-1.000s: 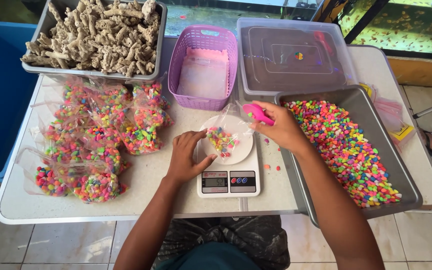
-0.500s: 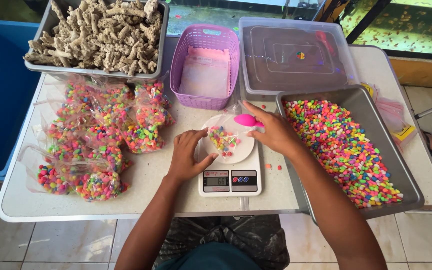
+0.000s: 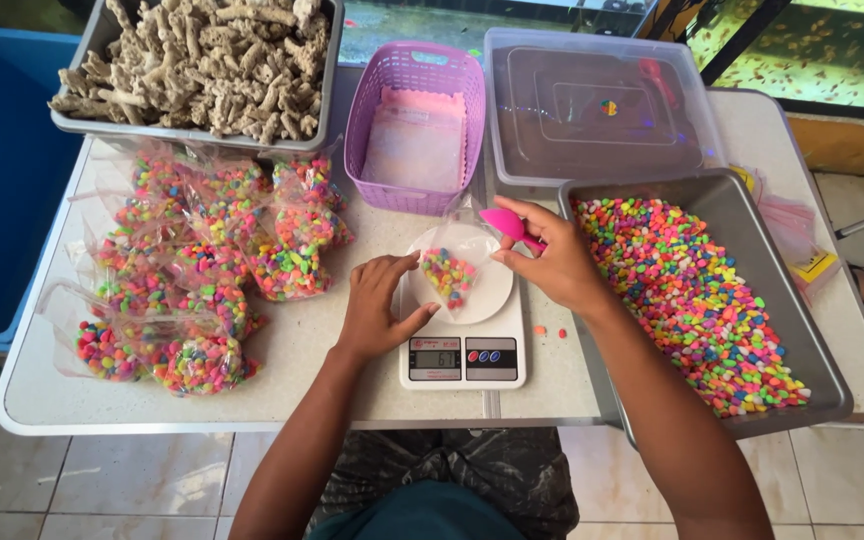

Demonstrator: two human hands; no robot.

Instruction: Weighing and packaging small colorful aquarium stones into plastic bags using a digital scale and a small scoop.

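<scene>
Left hand lies open beside the scale, fingers touching a bag of pebbles. Right hand grips a pink scoop above it.

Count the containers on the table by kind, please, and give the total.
Grey metal trays: 2, one of pale coral pieces, one of coloured gravel
Purple plastic basket: 1
Clear lidded plastic box: 1
Total: 4
</scene>
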